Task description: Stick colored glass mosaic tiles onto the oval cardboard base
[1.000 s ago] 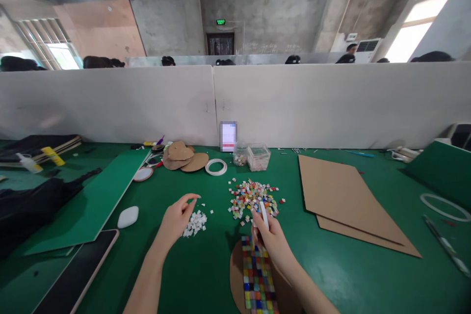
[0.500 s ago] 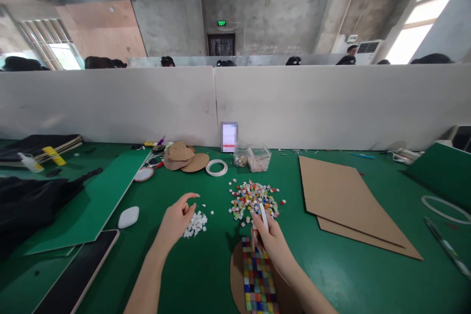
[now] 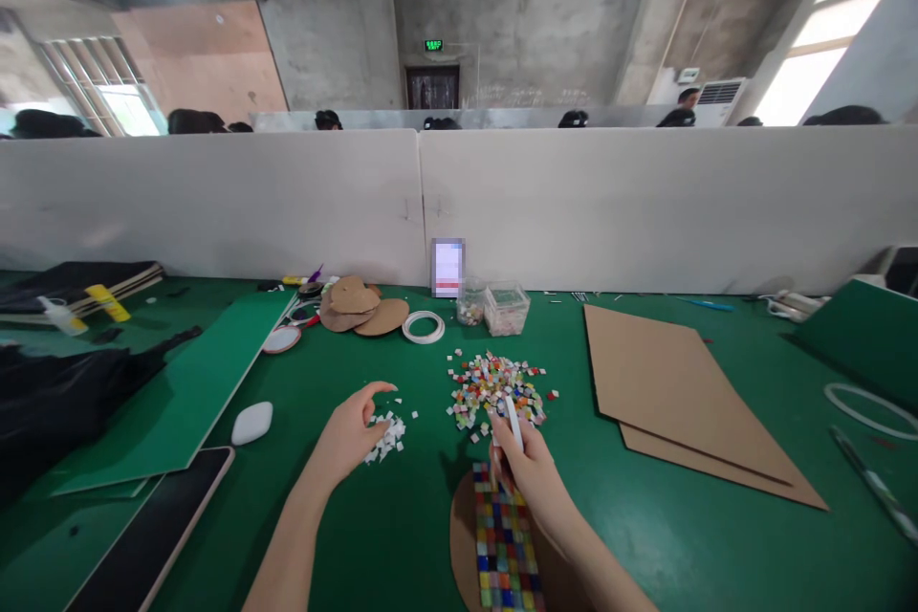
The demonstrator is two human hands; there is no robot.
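My left hand (image 3: pixel 350 427) hovers over the left edge of a small pile of white chips (image 3: pixel 389 443), thumb and forefinger apart, with nothing visible between them. In my right hand (image 3: pixel 532 470) is a slim white stick-like tool (image 3: pixel 513 423), gripped so that its upper end points up and away; its lower end is hidden. Under that hand lies a strip of coloured mosaic tiles (image 3: pixel 504 535) in rows on a round cardboard piece (image 3: pixel 462 535), partly covered by my forearm. A heap of loose mosaic tiles (image 3: pixel 494 381) spreads just beyond my right hand.
Behind the heap stand a clear plastic box (image 3: pixel 506 309), a jar (image 3: pixel 470 304) and a lit phone (image 3: pixel 448 268). Cardboard sheets (image 3: pixel 666 368) lie right. Left are a white rounded case (image 3: pixel 252 423), a green board (image 3: pixel 183 382) and cardboard discs (image 3: pixel 383 316). A partition (image 3: pixel 287 201) closes the back.
My left hand has shifted slightly right and turned, its thumb and forefinger spreading wider over the white chips. My right hand keeps its place with the white tool.
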